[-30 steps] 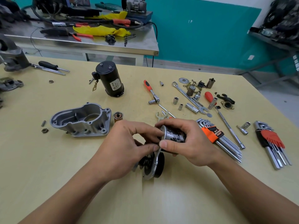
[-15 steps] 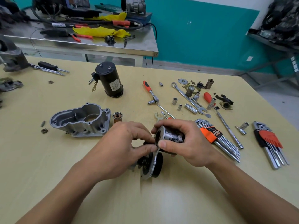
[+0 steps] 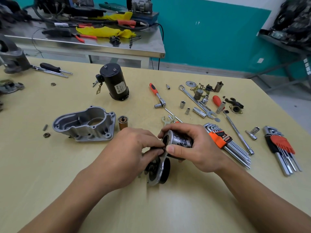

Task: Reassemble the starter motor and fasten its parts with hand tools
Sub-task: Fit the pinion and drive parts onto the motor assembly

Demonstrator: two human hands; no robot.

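Observation:
My right hand (image 3: pixel 193 147) grips a mottled metal solenoid cylinder (image 3: pixel 180 138) whose open end faces left. My left hand (image 3: pixel 133 152) pinches a small dark part at that open end; the part is mostly hidden by my fingers. Below the cylinder, a metal plate with a black round unit (image 3: pixel 159 170) rests on the yellow table (image 3: pixel 50 174). The grey aluminium housing (image 3: pixel 84 123) lies to the left, a small copper-coloured cylinder (image 3: pixel 122 122) beside it. The black motor body (image 3: pixel 116 86) stands farther back.
A red-handled ratchet (image 3: pixel 157 95), loose sockets (image 3: pixel 182 104), a spanner (image 3: pixel 195 100) and small parts lie at the back right. Two hex key sets (image 3: pixel 225 142) (image 3: pixel 281 145) lie right of my hands. Screwdrivers (image 3: pixel 52 69) lie far left. A steel bench (image 3: pixel 94 42) stands behind.
The cylinder has tilted so its open end shows more. My left fingers have moved up to that opening and pinch there.

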